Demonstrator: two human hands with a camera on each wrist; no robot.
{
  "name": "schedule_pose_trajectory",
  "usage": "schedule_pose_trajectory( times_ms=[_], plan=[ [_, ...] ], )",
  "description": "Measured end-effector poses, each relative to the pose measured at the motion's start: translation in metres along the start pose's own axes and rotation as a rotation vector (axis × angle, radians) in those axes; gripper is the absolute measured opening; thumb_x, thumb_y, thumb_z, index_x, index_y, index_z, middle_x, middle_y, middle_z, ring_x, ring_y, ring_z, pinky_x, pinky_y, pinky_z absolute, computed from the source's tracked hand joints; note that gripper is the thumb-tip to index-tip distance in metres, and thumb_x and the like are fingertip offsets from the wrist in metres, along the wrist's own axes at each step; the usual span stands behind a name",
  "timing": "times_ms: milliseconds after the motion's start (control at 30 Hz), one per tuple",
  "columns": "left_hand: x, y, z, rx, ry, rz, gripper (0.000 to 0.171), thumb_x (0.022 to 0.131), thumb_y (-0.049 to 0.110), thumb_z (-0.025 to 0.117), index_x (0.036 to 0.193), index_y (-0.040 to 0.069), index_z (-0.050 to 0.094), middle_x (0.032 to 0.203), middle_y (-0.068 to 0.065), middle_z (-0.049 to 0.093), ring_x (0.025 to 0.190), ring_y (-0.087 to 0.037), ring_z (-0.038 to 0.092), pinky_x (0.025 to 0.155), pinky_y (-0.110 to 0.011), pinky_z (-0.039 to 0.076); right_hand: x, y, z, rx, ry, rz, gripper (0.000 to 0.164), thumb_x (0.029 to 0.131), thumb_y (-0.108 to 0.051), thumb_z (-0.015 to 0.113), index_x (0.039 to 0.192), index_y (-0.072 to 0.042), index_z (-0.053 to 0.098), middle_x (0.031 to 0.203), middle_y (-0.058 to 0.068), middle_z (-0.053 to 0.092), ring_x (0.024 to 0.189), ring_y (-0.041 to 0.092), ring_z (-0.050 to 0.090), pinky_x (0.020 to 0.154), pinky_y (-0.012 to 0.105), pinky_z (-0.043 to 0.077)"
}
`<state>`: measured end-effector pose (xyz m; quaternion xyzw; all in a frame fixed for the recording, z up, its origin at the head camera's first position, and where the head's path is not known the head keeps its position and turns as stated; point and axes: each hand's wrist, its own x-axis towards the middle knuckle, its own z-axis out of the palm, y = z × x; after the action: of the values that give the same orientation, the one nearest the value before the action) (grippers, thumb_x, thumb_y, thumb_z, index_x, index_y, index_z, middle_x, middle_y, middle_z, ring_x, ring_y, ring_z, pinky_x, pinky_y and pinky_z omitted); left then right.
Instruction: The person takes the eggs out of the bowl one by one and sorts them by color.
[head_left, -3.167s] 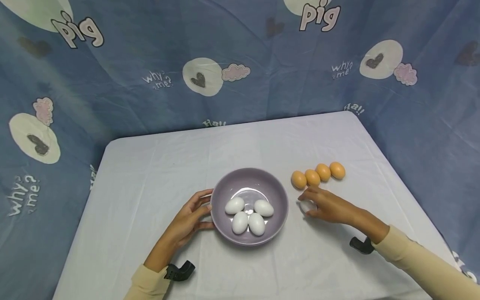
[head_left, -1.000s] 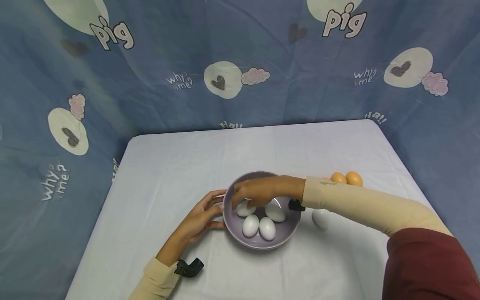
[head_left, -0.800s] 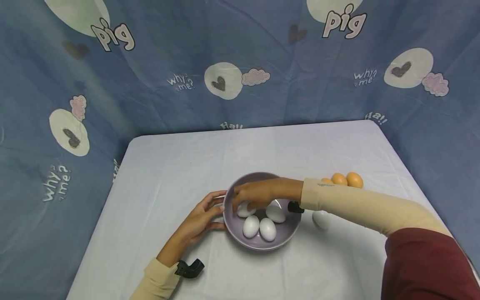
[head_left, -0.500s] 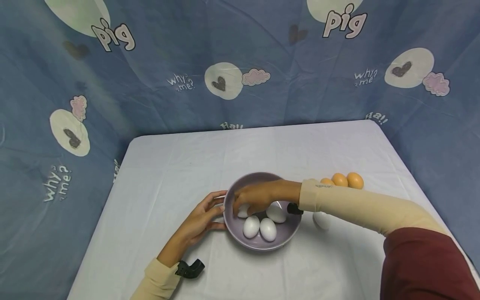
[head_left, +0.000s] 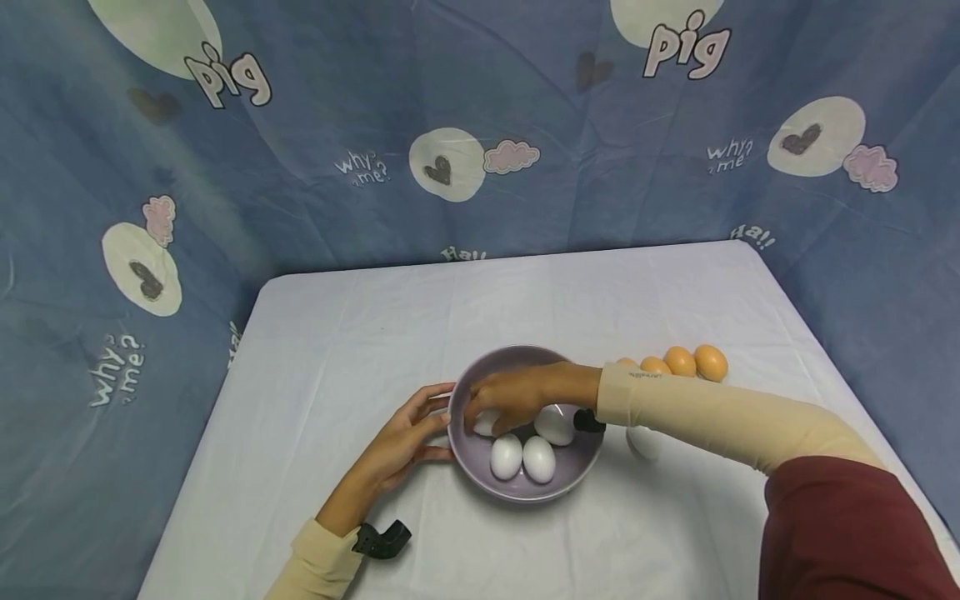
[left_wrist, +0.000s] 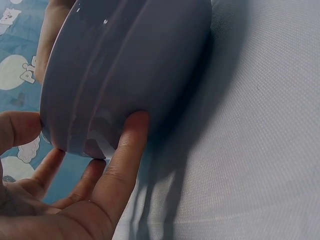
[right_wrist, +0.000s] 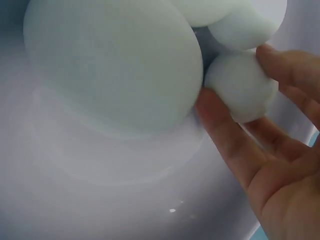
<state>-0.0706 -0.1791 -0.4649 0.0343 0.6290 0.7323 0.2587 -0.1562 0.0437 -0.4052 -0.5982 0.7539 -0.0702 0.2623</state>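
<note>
A purple bowl point(head_left: 463, 467) with several white eggs point(head_left: 539, 459) in it stands on the table. My left hand point(head_left: 401, 433) rests against the bowl's left side. In the left wrist view, its spread fingers point(left_wrist: 132, 145) touch the outer wall and the rim. My right hand point(head_left: 506, 398) reaches into the bowl from the right. Its thumb and fingers pinch the left white egg point(head_left: 484, 423), and the right wrist view shows this egg point(right_wrist: 242, 87) between the fingertips. The hand partly hides it in the head view.
Several orange-brown eggs point(head_left: 680, 361) lie in a row at the right, partly behind the right sleeve point(head_left: 720, 412). One white egg point(head_left: 642, 442) lies on the table point(head_left: 360, 333) right of the bowl. A printed blue cloth point(head_left: 315, 208) hangs behind.
My right hand has left the white egg on the table, crossed left into the bowl and closed lower round the left egg there. My left hand has stayed at the bowl.
</note>
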Motion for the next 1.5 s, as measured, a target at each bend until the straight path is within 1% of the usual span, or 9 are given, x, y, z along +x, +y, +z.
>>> schedule_pose_trajectory(
  times_ms=[200, 467, 633, 867, 1033, 1133, 1300, 1400, 1500],
  plan=[
    [0.002, -0.001, 0.003, -0.007, 0.004, -0.009, 0.052, 0.102, 0.016, 0.057, 0.150, 0.016, 0.037, 0.151, -0.017, 0.038, 0.120, -0.028, 0.060, 0.085, -0.048, 0.061, -0.012, 0.002, -0.003, 0.054, 0.061, 0.044, 0.037, 0.091, -0.013, 0.072, 0.127, -0.015, 0.067, 0.130, 0.007, 0.061, 0.122, 0.022, 0.056, 0.102, 0.030, 0.050],
    [0.002, -0.001, 0.002, -0.001, 0.011, -0.001, 0.053, 0.101, 0.016, 0.058, 0.150, 0.015, 0.037, 0.152, -0.018, 0.037, 0.117, -0.024, 0.060, 0.084, -0.049, 0.061, -0.048, 0.001, -0.019, 0.091, 0.192, 0.075, 0.037, 0.091, -0.014, 0.072, 0.128, -0.015, 0.066, 0.126, 0.008, 0.061, 0.114, 0.020, 0.057, 0.102, 0.036, 0.049],
    [0.003, -0.002, 0.002, -0.005, 0.007, 0.004, 0.053, 0.102, 0.014, 0.057, 0.150, 0.013, 0.036, 0.153, -0.020, 0.035, 0.115, -0.023, 0.061, 0.085, -0.050, 0.061, -0.081, -0.001, -0.027, 0.135, 0.274, 0.119, 0.037, 0.092, -0.015, 0.071, 0.128, -0.018, 0.066, 0.122, 0.004, 0.061, 0.107, 0.015, 0.057, 0.095, 0.031, 0.052],
    [0.003, -0.001, 0.003, 0.003, 0.006, 0.007, 0.054, 0.101, 0.014, 0.057, 0.150, 0.013, 0.036, 0.152, -0.021, 0.036, 0.114, -0.023, 0.062, 0.083, -0.048, 0.061, -0.143, -0.008, -0.030, 0.289, 0.405, 0.284, 0.039, 0.093, -0.017, 0.071, 0.131, -0.024, 0.065, 0.120, -0.003, 0.059, 0.096, 0.010, 0.064, 0.081, 0.022, 0.058],
    [0.004, 0.001, 0.003, 0.007, 0.001, 0.001, 0.054, 0.101, 0.014, 0.058, 0.151, 0.013, 0.035, 0.152, -0.020, 0.036, 0.113, -0.022, 0.062, 0.083, -0.049, 0.061, -0.178, -0.009, -0.015, 0.359, 0.493, 0.363, 0.041, 0.091, -0.014, 0.074, 0.130, -0.021, 0.065, 0.118, -0.001, 0.061, 0.101, 0.014, 0.062, 0.078, 0.020, 0.059],
    [0.003, 0.002, 0.003, -0.001, 0.009, -0.012, 0.054, 0.101, 0.014, 0.058, 0.150, 0.014, 0.036, 0.152, -0.019, 0.037, 0.114, -0.022, 0.062, 0.085, -0.050, 0.061, -0.192, -0.008, -0.003, 0.308, 0.525, 0.419, 0.040, 0.090, -0.017, 0.076, 0.129, -0.020, 0.066, 0.116, -0.004, 0.063, 0.100, 0.011, 0.064, 0.078, 0.020, 0.059],
    [0.003, 0.003, 0.002, -0.011, 0.014, -0.027, 0.055, 0.100, 0.014, 0.059, 0.150, 0.014, 0.037, 0.152, -0.017, 0.038, 0.115, -0.024, 0.061, 0.085, -0.051, 0.061, -0.211, -0.004, 0.019, 0.215, 0.586, 0.488, 0.039, 0.088, -0.021, 0.078, 0.125, -0.023, 0.068, 0.110, -0.010, 0.065, 0.085, 0.005, 0.067, 0.071, 0.022, 0.057],
    [0.004, 0.003, 0.003, -0.009, 0.012, -0.030, 0.056, 0.100, 0.014, 0.060, 0.151, 0.014, 0.036, 0.153, -0.017, 0.037, 0.115, -0.024, 0.061, 0.085, -0.051, 0.061, -0.222, -0.002, 0.032, 0.248, 0.629, 0.488, 0.037, 0.088, -0.017, 0.078, 0.123, -0.020, 0.069, 0.111, -0.005, 0.066, 0.088, 0.008, 0.064, 0.071, 0.023, 0.058],
    [0.005, 0.004, 0.003, -0.007, 0.003, -0.027, 0.056, 0.100, 0.014, 0.060, 0.151, 0.015, 0.036, 0.153, -0.017, 0.037, 0.115, -0.024, 0.061, 0.086, -0.050, 0.061, -0.232, 0.000, 0.046, 0.336, 0.650, 0.521, 0.037, 0.089, -0.014, 0.076, 0.125, -0.014, 0.068, 0.116, 0.000, 0.066, 0.099, 0.015, 0.061, 0.073, 0.024, 0.059]
  ],
)
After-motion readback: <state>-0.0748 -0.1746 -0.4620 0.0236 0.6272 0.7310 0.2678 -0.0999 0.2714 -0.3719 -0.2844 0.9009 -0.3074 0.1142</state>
